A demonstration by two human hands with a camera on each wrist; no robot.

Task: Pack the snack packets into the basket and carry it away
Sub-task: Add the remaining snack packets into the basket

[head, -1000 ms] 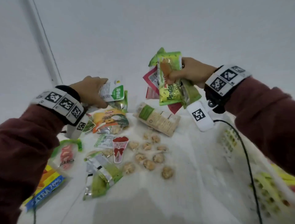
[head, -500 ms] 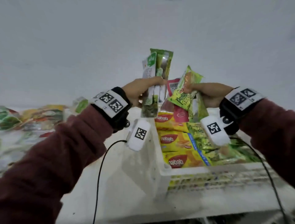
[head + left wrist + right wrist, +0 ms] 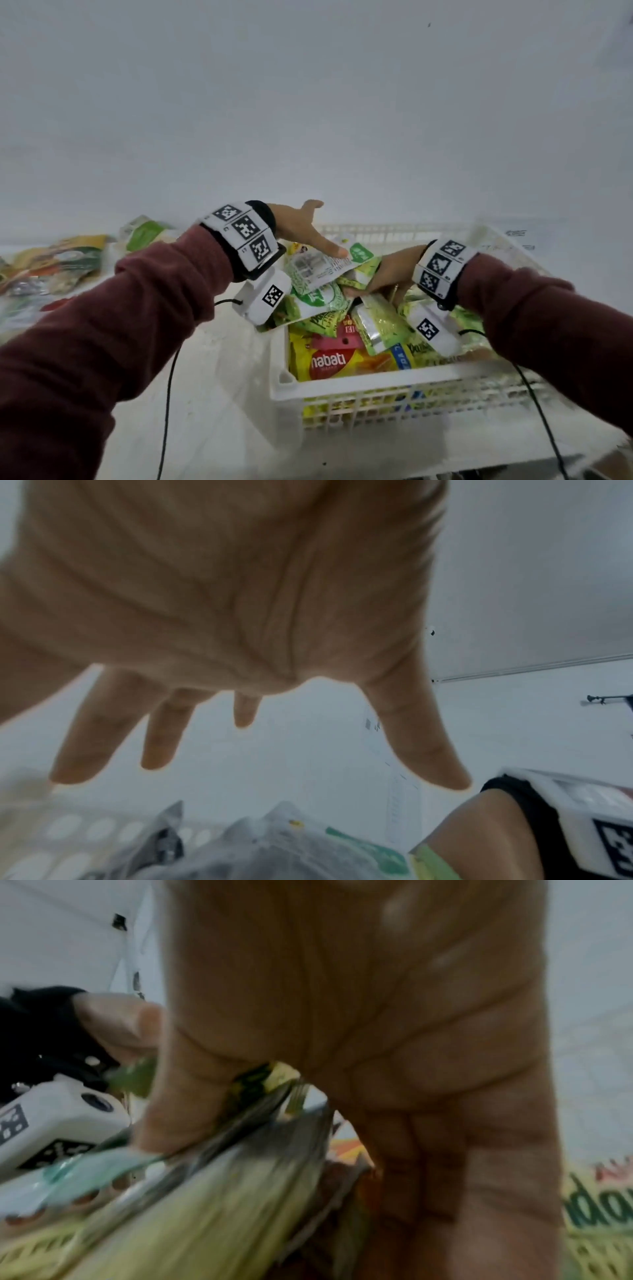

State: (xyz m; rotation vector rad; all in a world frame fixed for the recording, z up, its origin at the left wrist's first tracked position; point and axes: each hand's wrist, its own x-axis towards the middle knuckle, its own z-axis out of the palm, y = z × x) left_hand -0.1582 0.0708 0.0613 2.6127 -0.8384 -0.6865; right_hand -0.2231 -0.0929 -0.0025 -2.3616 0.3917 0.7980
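Note:
A white slatted basket (image 3: 376,381) sits on the white table, piled with snack packets, among them a yellow-red Nabati pack (image 3: 329,363). My left hand (image 3: 305,233) hovers open over the basket's left end, fingers spread and empty in the left wrist view (image 3: 240,642). A white-and-green packet (image 3: 329,267) lies just under it on the pile. My right hand (image 3: 387,274) reaches down into the basket with straight fingers. Blurred green packets (image 3: 212,1204) slide between its thumb and fingers (image 3: 428,1164). A silver-green packet (image 3: 380,325) lies below it.
Several loose snack packets (image 3: 61,260) lie on the table to the far left. Black cables (image 3: 168,394) hang from both wrist cameras across the table. The table's front edge runs just below the basket at the lower right.
Both hands carried their packets from the left of the table over the basket and lowered them. The left hand let go and spread open; the right hand's fingers straightened over the pile.

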